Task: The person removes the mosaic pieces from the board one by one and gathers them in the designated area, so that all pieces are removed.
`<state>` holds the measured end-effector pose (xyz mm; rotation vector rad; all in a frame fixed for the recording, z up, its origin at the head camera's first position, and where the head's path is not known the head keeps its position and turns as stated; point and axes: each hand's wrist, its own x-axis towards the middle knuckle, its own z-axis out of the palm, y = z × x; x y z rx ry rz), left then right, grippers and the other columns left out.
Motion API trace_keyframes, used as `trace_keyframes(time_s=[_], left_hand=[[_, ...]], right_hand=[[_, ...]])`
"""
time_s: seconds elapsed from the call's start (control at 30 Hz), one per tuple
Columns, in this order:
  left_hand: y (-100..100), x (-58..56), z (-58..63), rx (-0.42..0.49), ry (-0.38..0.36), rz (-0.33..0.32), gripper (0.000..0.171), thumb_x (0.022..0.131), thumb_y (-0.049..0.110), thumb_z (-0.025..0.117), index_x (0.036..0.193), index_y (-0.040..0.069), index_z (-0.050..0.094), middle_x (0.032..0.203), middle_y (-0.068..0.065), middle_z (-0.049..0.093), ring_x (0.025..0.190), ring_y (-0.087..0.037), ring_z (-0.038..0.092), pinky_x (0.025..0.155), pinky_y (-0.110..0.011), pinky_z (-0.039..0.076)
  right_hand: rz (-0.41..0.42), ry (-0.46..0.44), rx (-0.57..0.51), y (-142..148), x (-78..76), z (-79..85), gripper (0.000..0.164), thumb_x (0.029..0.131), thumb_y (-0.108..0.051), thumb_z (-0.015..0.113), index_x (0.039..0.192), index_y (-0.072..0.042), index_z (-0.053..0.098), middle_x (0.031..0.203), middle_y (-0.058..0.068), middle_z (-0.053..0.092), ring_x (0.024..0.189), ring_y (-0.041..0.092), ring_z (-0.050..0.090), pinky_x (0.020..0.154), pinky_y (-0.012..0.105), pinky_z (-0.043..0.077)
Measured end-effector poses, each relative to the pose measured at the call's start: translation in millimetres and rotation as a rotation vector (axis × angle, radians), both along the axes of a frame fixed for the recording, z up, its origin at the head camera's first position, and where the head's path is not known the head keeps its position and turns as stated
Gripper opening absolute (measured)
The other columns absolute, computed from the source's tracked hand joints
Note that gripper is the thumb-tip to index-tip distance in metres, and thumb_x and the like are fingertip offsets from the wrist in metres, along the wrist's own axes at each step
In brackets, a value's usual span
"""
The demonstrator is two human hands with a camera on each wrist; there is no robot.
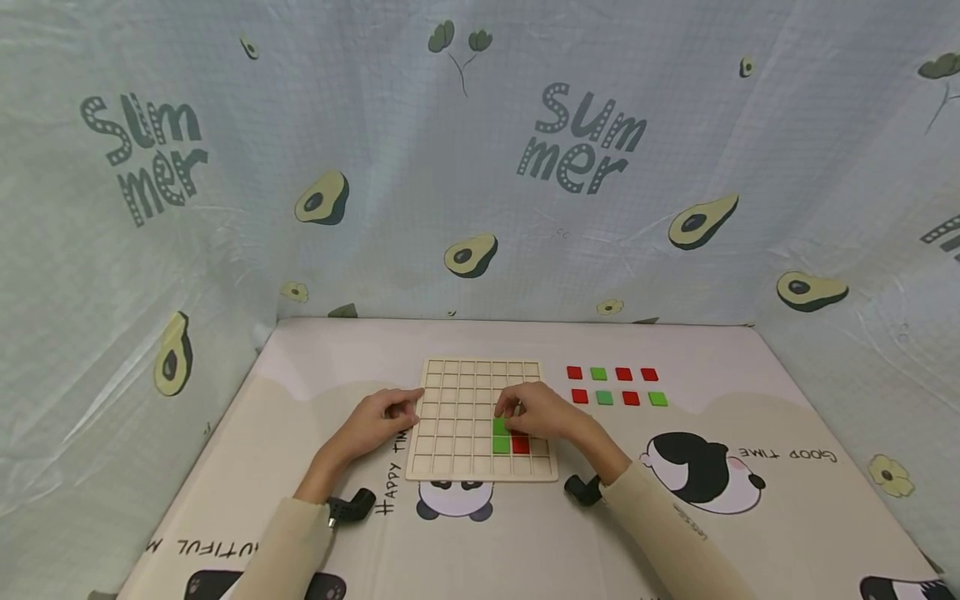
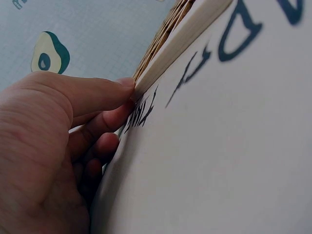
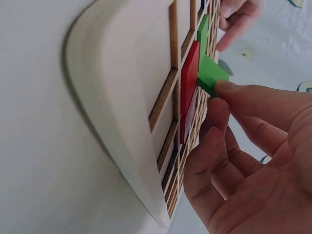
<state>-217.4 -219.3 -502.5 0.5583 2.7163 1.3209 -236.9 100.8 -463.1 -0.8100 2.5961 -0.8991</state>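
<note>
A square wooden grid board [image 1: 450, 417] lies on the table. My left hand [image 1: 382, 418] is at its left edge; in the left wrist view the thumb [image 2: 105, 92] touches the board's side, the other fingers bent below. Over the lower right part of the board, my right hand [image 1: 542, 411] pinches a green square tile [image 3: 212, 75] between thumb and index finger. That tile is tilted above the grid. Just below it, one green tile [image 1: 501, 446] lies in a cell, beside a red tile [image 1: 521, 446]. More red shows beneath the right fingers, partly hidden.
To the board's right, several loose red and green tiles [image 1: 603, 397] lie in two rows. The tablecloth [image 1: 630, 533] bears panda prints and lettering. Behind the table hangs a sheet [image 1: 390, 125] with avocado prints. A black device [image 1: 352, 506] is strapped at each wrist.
</note>
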Motion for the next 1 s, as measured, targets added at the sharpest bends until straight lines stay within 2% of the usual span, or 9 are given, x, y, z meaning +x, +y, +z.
trace_keyframes(time_s=[0.3,0.5,0.83,1.0], left_hand=[[1,0.2,1.4,0.002,-0.003,-0.004,0.049,0.096,0.015,0.071,0.141,-0.001,0.061,0.093,0.000,0.063,0.083,-0.013,0.052,0.075,-0.024,0.043],[1,0.3,0.7,0.009,-0.006,0.001,0.049,0.096,0.014,0.071,0.141,0.000,0.061,0.093,0.000,0.063,0.084,-0.013,0.052,0.075,-0.024,0.043],[0,-1.4,-1.6,0.004,0.001,-0.002,0.049,0.096,0.016,0.072,0.141,0.000,0.062,0.093,0.001,0.063,0.083,-0.013,0.052,0.075,-0.024,0.043],[-1,-1.3,-1.3,0.001,0.004,0.001,0.048,0.096,0.015,0.072,0.141,0.000,0.062,0.092,0.001,0.063,0.083,-0.013,0.052,0.075,-0.024,0.043]], right_hand=[[-0.025,0.005,-0.021,5,2.5,0.7,0.012,0.093,-0.006,0.068,0.096,-0.016,0.073,0.085,-0.004,0.064,0.076,0.012,0.056,0.069,0.025,0.047],[-0.057,0.016,-0.051,15,6.1,8.1,0.013,0.093,-0.007,0.068,0.097,-0.019,0.073,0.088,-0.005,0.065,0.075,0.013,0.057,0.068,0.025,0.049],[-0.066,0.028,-0.140,55,13.7,11.6,0.010,0.095,-0.007,0.068,0.101,-0.012,0.073,0.092,0.001,0.067,0.075,0.013,0.059,0.064,0.025,0.051],[-0.126,0.012,-0.136,78,16.8,9.9,0.010,0.095,-0.007,0.068,0.102,-0.013,0.073,0.094,0.001,0.068,0.077,0.016,0.060,0.065,0.026,0.052]])
